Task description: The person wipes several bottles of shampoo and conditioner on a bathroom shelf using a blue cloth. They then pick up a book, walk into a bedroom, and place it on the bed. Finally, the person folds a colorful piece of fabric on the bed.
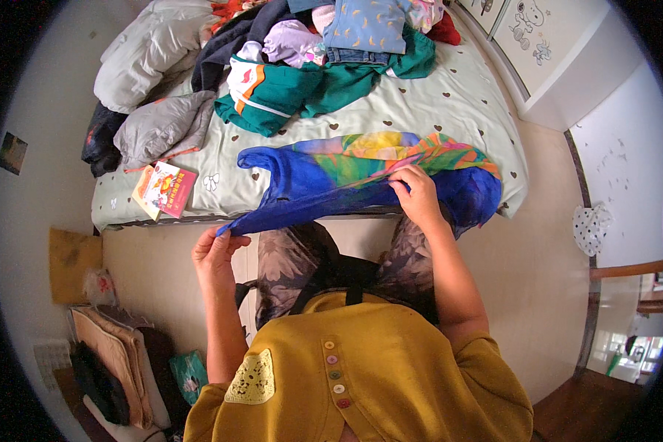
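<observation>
A sheer scarf (331, 182), blue with a green, yellow and orange pattern, lies spread over the near edge of the bed. My left hand (215, 251) pinches its blue corner between thumb and fingers, out past the mattress edge. My right hand (414, 190) grips the scarf's near edge right of the middle, thumb against fingers. Between the two hands the blue edge is stretched in a slanting line, higher at the right. The scarf's right part hangs in folds over the bed's edge beyond my right hand.
The bed's heart-print sheet (420, 110) bears a green garment (287, 94), folded blue clothing (364, 25), a grey puffy jacket (163, 124), a white puffy jacket (149, 50) and two booklets (171, 188). Folded bedding (113, 359) stands at lower left. A polka-dot bag (591, 227) is at the right.
</observation>
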The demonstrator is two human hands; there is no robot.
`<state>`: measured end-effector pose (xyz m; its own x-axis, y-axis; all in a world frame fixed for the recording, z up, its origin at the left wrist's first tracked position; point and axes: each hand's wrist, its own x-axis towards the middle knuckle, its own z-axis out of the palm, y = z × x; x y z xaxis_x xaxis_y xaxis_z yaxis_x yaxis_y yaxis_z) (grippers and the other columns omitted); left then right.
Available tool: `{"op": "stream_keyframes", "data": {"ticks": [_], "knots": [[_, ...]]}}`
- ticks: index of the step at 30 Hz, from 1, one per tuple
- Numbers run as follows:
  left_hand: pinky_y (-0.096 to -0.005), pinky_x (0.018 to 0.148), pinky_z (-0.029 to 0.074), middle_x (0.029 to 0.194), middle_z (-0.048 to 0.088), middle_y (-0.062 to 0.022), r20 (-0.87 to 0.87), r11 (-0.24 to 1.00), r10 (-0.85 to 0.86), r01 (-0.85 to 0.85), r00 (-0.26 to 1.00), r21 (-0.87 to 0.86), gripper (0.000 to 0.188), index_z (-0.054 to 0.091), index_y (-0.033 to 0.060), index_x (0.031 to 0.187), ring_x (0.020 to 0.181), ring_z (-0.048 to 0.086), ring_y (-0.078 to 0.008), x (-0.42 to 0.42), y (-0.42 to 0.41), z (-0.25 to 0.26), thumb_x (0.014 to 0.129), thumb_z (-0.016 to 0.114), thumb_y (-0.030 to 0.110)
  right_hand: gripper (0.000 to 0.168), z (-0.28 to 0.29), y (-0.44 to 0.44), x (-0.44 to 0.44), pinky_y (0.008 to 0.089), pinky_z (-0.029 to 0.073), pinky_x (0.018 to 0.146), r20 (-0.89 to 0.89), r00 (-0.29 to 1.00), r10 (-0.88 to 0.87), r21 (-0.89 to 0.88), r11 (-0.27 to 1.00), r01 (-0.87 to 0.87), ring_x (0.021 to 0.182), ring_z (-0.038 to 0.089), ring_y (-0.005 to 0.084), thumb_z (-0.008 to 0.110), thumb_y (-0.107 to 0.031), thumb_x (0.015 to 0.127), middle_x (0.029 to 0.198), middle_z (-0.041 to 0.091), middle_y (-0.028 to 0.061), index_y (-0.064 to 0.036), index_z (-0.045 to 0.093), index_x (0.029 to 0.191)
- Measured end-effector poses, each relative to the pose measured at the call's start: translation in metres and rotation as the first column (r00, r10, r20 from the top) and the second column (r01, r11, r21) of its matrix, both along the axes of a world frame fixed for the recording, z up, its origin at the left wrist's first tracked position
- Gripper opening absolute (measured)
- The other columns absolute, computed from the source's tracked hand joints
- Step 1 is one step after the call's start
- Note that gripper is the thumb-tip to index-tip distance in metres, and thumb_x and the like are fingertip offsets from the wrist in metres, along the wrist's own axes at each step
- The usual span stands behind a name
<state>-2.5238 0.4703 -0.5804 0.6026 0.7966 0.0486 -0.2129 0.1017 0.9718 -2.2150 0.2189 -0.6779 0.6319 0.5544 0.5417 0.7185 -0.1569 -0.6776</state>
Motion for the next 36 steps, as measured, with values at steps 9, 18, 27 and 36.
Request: {"op": "stream_keyframes", "data": {"ticks": [9, 18, 27, 36], "knots": [[-0.0398, 0.073, 0.06, 0.089, 0.073, -0.0132, 0.006, 0.999, 0.015, -0.015, 1.0, 0.036, 0.01, 0.069, 0.0014, 0.1, 0.074, 0.072, -0.026, -0.004, 0.013, -0.006, 0.096, 0.062, 0.007, 0.011, -0.006, -0.011, -0.01, 0.0248, 0.045, 0.063, -0.433, 0.901, 0.009, 0.029, 1.0, 0.004, 0.069, 0.056, 0.0073, 0.067, 0.003, 0.087, 0.075, 0.06, 0.0016, -0.001, 0.057, 0.087], [-0.0346, 0.071, 0.057, 0.088, 0.072, -0.0104, 0.027, 0.992, 0.108, -0.109, 0.994, 0.056, 0.012, 0.069, -0.0004, 0.102, 0.068, 0.069, -0.0214, -0.018, 0.034, -0.004, 0.096, 0.061, 0.007, 0.008, 0.021, -0.006, -0.033, 0.0397, 0.051, 0.06, -0.282, 0.959, 0.002, 0.011, 1.0, 0.001, 0.068, 0.068, 0.03, 0.068, -0.009, 0.088, 0.078, 0.069, 0.0132, -0.006, 0.063, 0.094], [-0.027, 0.075, 0.051, 0.125, 0.065, -0.0051, -0.399, 0.755, 0.068, 0.214, 0.914, 0.619, 0.057, 0.059, 0.0048, 0.134, 0.088, 0.062, -0.0133, 0.037, -0.045, 0.001, 0.08, 0.076, -0.001, 0.005, 0.045, 0.03, -0.092, 0.0459, 0.052, 0.058, -0.021, 0.99, 0.142, -0.061, 0.988, -0.143, 0.067, 0.066, 0.036, 0.063, -0.012, 0.089, 0.077, 0.067, 0.0152, -0.008, 0.061, 0.09], [-0.0359, 0.065, 0.049, 0.078, 0.064, -0.015, -0.595, 0.676, -0.199, 0.549, 0.779, 0.492, 0.009, 0.066, -0.0006, 0.086, 0.071, 0.064, -0.0266, 0.067, -0.079, -0.032, 0.08, 0.072, 0.003, 0.013, 0.054, 0.031, -0.127, 0.0454, 0.053, 0.062, -0.097, 0.96, 0.261, -0.103, 0.957, -0.271, 0.072, 0.068, 0.035, 0.065, -0.011, 0.087, 0.077, 0.065, 0.0143, -0.007, 0.054, 0.092]]}}
